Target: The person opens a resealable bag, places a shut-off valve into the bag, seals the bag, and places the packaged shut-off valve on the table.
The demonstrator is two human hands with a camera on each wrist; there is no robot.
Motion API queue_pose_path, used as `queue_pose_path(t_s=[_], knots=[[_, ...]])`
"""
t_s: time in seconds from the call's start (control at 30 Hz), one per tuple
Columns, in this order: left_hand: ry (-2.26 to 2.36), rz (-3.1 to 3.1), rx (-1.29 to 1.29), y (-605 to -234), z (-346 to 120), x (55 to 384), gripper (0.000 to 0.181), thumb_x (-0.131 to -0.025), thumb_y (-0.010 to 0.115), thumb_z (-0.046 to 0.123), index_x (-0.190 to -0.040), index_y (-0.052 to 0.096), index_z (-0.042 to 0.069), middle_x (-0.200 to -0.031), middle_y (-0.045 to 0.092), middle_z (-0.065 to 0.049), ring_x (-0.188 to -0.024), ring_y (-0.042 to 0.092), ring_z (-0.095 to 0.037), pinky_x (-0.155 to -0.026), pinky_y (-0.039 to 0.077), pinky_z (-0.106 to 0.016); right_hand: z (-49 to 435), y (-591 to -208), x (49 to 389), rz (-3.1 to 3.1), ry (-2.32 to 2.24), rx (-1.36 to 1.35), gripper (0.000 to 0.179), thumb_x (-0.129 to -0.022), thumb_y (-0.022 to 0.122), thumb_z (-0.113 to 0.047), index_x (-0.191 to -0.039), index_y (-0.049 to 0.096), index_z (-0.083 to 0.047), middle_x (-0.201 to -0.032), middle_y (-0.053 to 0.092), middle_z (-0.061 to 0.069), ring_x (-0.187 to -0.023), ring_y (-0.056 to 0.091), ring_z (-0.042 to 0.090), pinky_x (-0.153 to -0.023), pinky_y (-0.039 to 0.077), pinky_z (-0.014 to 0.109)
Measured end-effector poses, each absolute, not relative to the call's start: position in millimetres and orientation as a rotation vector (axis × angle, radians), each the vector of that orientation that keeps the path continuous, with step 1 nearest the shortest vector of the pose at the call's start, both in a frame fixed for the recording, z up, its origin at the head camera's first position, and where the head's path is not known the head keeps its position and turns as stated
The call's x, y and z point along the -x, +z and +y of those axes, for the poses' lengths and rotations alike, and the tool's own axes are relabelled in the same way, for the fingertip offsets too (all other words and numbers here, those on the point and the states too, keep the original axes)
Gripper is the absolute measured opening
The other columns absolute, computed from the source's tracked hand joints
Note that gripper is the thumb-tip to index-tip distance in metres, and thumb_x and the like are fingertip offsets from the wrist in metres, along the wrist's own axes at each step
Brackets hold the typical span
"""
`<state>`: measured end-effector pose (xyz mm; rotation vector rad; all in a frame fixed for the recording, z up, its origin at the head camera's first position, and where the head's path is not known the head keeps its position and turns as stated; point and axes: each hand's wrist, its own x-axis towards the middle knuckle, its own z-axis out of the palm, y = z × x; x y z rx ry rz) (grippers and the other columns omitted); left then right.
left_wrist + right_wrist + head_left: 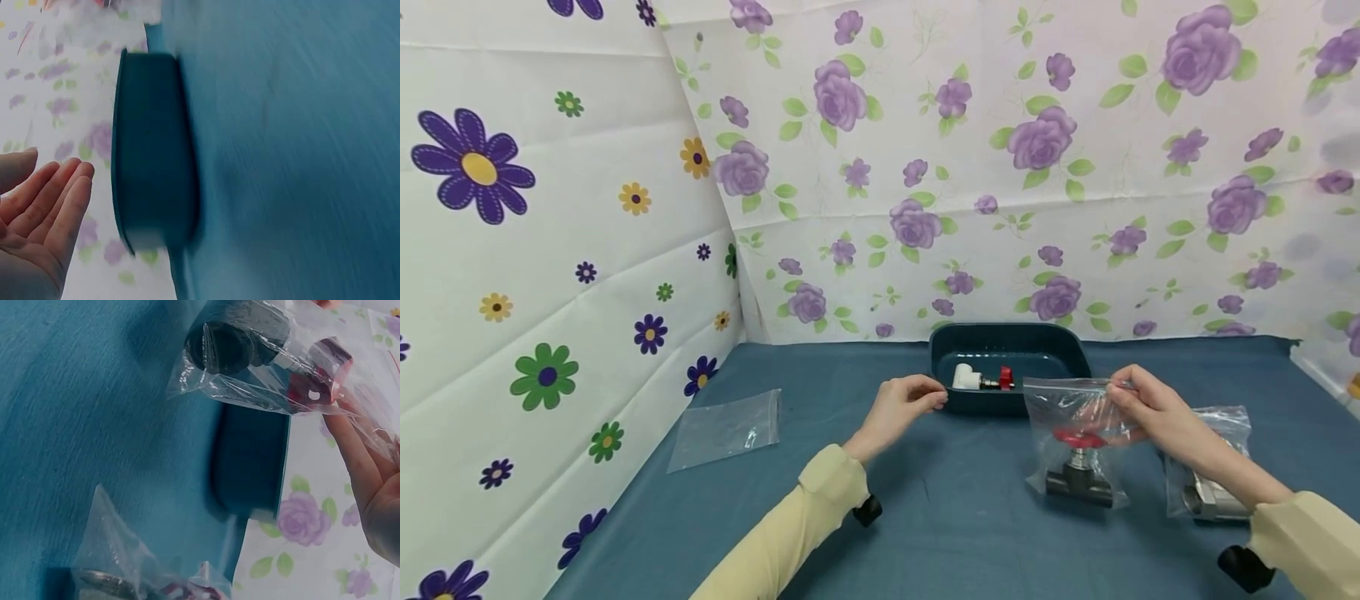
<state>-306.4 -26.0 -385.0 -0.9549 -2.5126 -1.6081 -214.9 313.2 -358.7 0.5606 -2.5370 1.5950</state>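
Observation:
My right hand (1165, 425) pinches the top edge of a clear plastic zip bag (1041, 408), which hangs over the table. Inside the bag is a dark grey valve (1078, 482) with a red round handwheel (1078, 437). In the right wrist view the fingers lie along the bag's side, near the red handwheel (309, 390). My left hand (891, 412) holds nothing; its fingers are relaxed, beside the left front corner of a dark teal tray (985, 404). A white plastic valve (967, 377) with a small red handle lies in that tray.
A second clear bag (1228, 425) with a silver metal valve (1217, 500) lies on the right, partly behind my right forearm. At the left lies a flat clear bag (730, 432). Flowered sheets (865, 167) rise behind and to the left of the blue-covered table (925, 533).

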Motion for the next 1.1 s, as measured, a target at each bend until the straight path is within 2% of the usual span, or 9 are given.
queue_pose_path(t_s=[0.1, 0.2, 0.27, 0.37, 0.47, 0.63, 0.73, 0.87, 1.1], knots=[[-1.535, -2.536, 0.903, -386, -43, 312, 0.017, -0.09, 0.059, 0.02, -0.099, 0.067, 0.007, -0.086, 0.064, 0.002, -0.077, 0.061, -0.017, -0.067, 0.05, -0.031, 317, -359, 215, -2.59, 1.604, -0.485, 0.022, -0.1, 0.038, -0.021, -0.107, 0.038, 0.0, -0.065, 0.041, 0.008, -0.052, 0.044, 0.015, -0.05, 0.05, 0.038], [-1.5, -2.555, 0.846, -387, -63, 317, 0.015, -0.09, 0.059, 0.018, -0.098, 0.066, 0.009, -0.088, 0.064, 0.001, -0.08, 0.061, -0.023, -0.067, 0.049, -0.028, 321, -360, 216, -2.619, 1.633, -0.46, 0.023, -0.1, 0.037, -0.023, -0.106, 0.038, 0.0, -0.07, 0.048, 0.009, -0.05, 0.041, 0.014, -0.048, 0.049, 0.037], [-1.497, -2.564, 0.81, -389, -76, 320, 0.014, -0.09, 0.059, 0.017, -0.098, 0.066, 0.008, -0.089, 0.065, -0.002, -0.082, 0.061, -0.024, -0.068, 0.049, -0.028, 323, -360, 216, -2.614, 1.689, -0.474, 0.024, -0.1, 0.037, -0.022, -0.105, 0.038, 0.001, -0.08, 0.056, 0.014, -0.054, 0.05, 0.017, -0.052, 0.051, 0.04], [-1.478, -2.579, 0.752, -393, -93, 323, 0.013, -0.09, 0.059, 0.015, -0.098, 0.066, 0.008, -0.09, 0.065, -0.005, -0.082, 0.061, -0.022, -0.069, 0.049, -0.029, 326, -361, 217, -2.607, 1.799, -0.513, 0.027, -0.1, 0.035, -0.022, -0.106, 0.036, 0.005, -0.092, 0.061, 0.02, -0.069, 0.062, 0.023, -0.057, 0.051, 0.045], [-1.464, -2.589, 0.703, -395, -108, 324, 0.012, -0.089, 0.059, 0.013, -0.097, 0.066, 0.007, -0.09, 0.065, -0.006, -0.082, 0.061, -0.022, -0.07, 0.05, -0.031, 327, -361, 218, -2.614, 1.921, -0.516, 0.029, -0.1, 0.035, -0.022, -0.106, 0.034, 0.006, -0.096, 0.062, 0.02, -0.082, 0.063, 0.029, -0.06, 0.05, 0.048], [-1.391, -2.615, 0.642, -395, -128, 326, 0.011, -0.088, 0.061, 0.011, -0.097, 0.066, 0.007, -0.088, 0.064, -0.003, -0.082, 0.061, -0.025, -0.069, 0.05, -0.034, 330, -361, 220, -2.645, 2.021, -0.461, 0.03, -0.1, 0.034, -0.025, -0.106, 0.034, 0.005, -0.097, 0.062, 0.02, -0.085, 0.062, 0.031, -0.064, 0.05, 0.048], [-1.292, -2.64, 0.611, -394, -139, 327, 0.012, -0.088, 0.062, 0.011, -0.097, 0.066, 0.006, -0.088, 0.064, -0.001, -0.079, 0.061, -0.021, -0.067, 0.049, -0.032, 332, -361, 221, -2.658, 2.046, -0.446, 0.03, -0.1, 0.034, -0.026, -0.106, 0.034, 0.004, -0.098, 0.062, 0.02, -0.086, 0.062, 0.031, -0.065, 0.05, 0.047], [-1.178, -2.664, 0.564, -393, -156, 328, 0.012, -0.088, 0.061, 0.012, -0.096, 0.066, 0.005, -0.087, 0.064, -0.001, -0.075, 0.06, -0.017, -0.065, 0.049, -0.033, 334, -362, 222, -2.673, 2.087, -0.411, 0.031, -0.1, 0.035, -0.027, -0.105, 0.035, 0.003, -0.097, 0.062, 0.019, -0.087, 0.062, 0.03, -0.065, 0.05, 0.047], [-1.105, -2.697, 0.517, -391, -175, 333, 0.012, -0.088, 0.061, 0.01, -0.096, 0.066, 0.003, -0.087, 0.063, -0.004, -0.076, 0.059, -0.018, -0.066, 0.049, -0.035, 335, -363, 224, -2.685, 2.088, -0.351, 0.032, -0.099, 0.037, -0.028, -0.105, 0.036, 0.003, -0.095, 0.063, 0.018, -0.085, 0.062, 0.03, -0.065, 0.05, 0.047]])
